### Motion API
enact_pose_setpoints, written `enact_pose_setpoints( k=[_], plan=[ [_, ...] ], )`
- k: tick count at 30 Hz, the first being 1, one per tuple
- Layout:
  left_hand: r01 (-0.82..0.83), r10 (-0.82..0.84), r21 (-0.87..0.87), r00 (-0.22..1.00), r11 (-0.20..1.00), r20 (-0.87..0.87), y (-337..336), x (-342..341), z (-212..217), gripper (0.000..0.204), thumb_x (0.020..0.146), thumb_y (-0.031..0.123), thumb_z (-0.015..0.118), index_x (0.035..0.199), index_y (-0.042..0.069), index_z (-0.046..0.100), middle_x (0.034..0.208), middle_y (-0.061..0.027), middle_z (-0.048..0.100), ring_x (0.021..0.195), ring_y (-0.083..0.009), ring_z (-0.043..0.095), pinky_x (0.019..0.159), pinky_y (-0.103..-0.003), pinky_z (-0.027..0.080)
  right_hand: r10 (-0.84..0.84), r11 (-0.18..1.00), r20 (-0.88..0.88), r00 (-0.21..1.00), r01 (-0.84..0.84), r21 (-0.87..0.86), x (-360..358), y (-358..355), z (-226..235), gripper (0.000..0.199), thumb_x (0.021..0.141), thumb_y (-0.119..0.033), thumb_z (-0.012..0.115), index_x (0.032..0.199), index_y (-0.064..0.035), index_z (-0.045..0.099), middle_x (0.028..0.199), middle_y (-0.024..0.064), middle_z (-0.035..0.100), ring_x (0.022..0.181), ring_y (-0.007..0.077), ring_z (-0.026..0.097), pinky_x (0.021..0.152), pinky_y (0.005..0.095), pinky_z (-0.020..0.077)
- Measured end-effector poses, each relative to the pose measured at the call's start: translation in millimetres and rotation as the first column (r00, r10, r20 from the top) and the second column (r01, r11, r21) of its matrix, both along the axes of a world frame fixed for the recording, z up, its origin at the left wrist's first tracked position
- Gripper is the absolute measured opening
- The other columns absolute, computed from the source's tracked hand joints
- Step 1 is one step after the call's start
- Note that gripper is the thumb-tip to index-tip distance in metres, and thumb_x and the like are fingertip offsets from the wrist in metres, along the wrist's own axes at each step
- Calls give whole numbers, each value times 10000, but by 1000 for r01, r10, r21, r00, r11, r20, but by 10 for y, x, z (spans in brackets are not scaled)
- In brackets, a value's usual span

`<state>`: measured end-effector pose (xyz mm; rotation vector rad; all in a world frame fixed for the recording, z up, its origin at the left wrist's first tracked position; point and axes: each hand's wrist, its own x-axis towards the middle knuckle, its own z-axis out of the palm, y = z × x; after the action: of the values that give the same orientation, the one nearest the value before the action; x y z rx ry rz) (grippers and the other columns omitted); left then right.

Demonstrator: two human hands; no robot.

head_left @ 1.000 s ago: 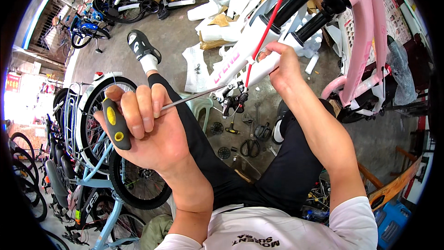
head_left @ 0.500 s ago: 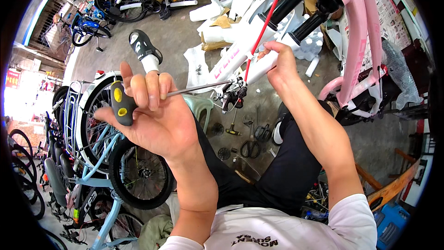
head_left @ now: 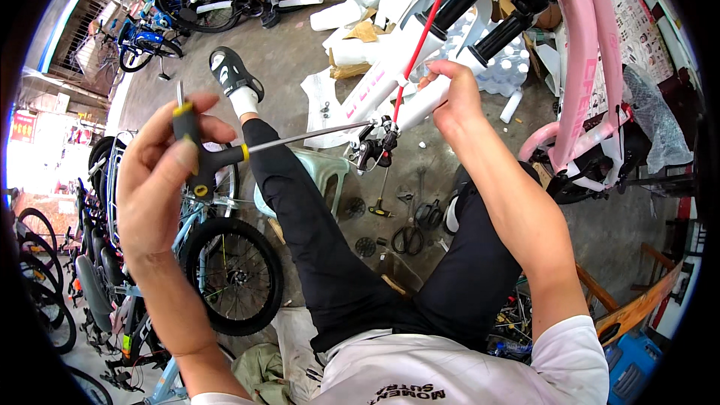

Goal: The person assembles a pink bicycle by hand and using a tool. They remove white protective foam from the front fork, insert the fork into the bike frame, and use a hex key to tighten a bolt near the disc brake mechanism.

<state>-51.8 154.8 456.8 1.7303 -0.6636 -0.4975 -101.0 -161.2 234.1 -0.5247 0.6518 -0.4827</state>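
T-handle wrench turned over, grip loosened a bit

The left hand has been rolled since a second ago: the black-and-yellow T-handle wrench is now pinched with fingers partly opened, its long shaft still seated in the brake caliper. The white fork leg stays clamped in the right hand, so a fresh turn looks to be set up.

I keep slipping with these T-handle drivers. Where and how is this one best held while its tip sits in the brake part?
Probably by the black crossbar of the T-handle driver, palm coming from the left end, as the left hand does. The shaft runs level rightward to the brake part, so the crossbar gives turning leverage.
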Motion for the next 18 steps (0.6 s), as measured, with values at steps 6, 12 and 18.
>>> enact_pose_setpoints(
  k=[6,12,18],
  plan=[
    [-330,-139,111,-64,937,988,-181,-35,-155,390,818,-34,695,1199,31,643,1214,-200,629,1071,-319,626,911,-405,517,-18,1000,0,1000,18,-1,12,-47,-15,148,738,-40,631,863,9,569,712,98,544,664,248,558,693,371,496],
    [-356,707,-661,592,660,387,-505,-144,-1043,373,1053,289,468,1274,-5,530,1360,-185,564,1009,-212,639,756,-252,538,-15,1000,17,1000,14,23,38,33,13,140,735,-24,640,853,9,570,708,95,550,647,232,556,675,359,494],
    [-484,214,-859,869,167,-447,-885,-413,-863,365,1062,234,429,1308,-31,475,1270,-90,604,994,-155,603,1069,-425,364,-43,999,-14,999,43,-3,-16,-59,-45,125,738,-22,642,839,7,574,692,90,553,620,221,556,661,345,495]
  ],
)
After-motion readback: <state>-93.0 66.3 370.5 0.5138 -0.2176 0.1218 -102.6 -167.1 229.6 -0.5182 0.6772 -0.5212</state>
